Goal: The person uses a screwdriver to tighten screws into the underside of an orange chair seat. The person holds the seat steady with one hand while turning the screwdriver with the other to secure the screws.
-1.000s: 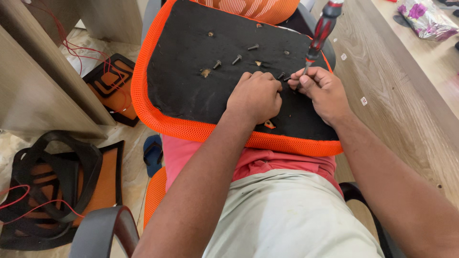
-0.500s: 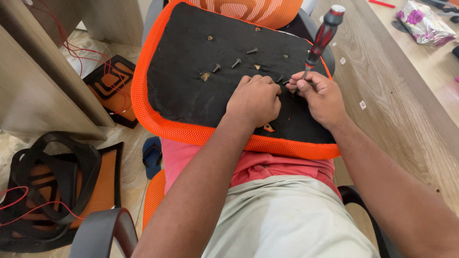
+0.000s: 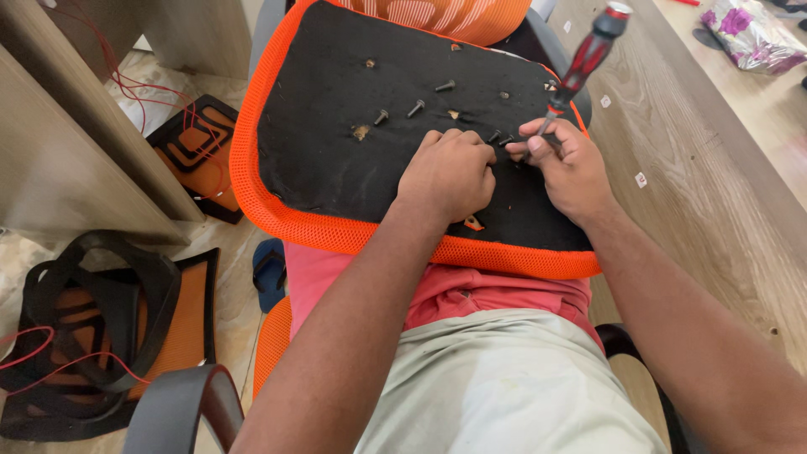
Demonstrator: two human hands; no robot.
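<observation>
An upside-down chair seat [image 3: 336, 160], black underneath with an orange mesh edge, rests on my lap. Several dark screws [image 3: 415, 108] lie loose on it. My left hand [image 3: 450, 172] rests curled on the black surface, fingertips by a screw [image 3: 494, 135]. My right hand [image 3: 567, 168] grips the shaft of a red-and-black screwdriver [image 3: 587, 57], which stands tilted with its tip down on the seat beside my left fingers. Whether the left fingers pinch a screw is hidden.
A wooden desk [image 3: 706, 193] runs along the right, with a purple-patterned bag [image 3: 751, 34] at its far end. Left on the floor lie black-and-orange chair parts [image 3: 101, 328], another part [image 3: 197, 147], red wires [image 3: 126, 80] and a wooden panel [image 3: 76, 160]. A black armrest [image 3: 181, 408] is near.
Both hands stay close together on the seat. The screwdriver handle has come more upright and further into view; the right hand shifted slightly along the seat.
</observation>
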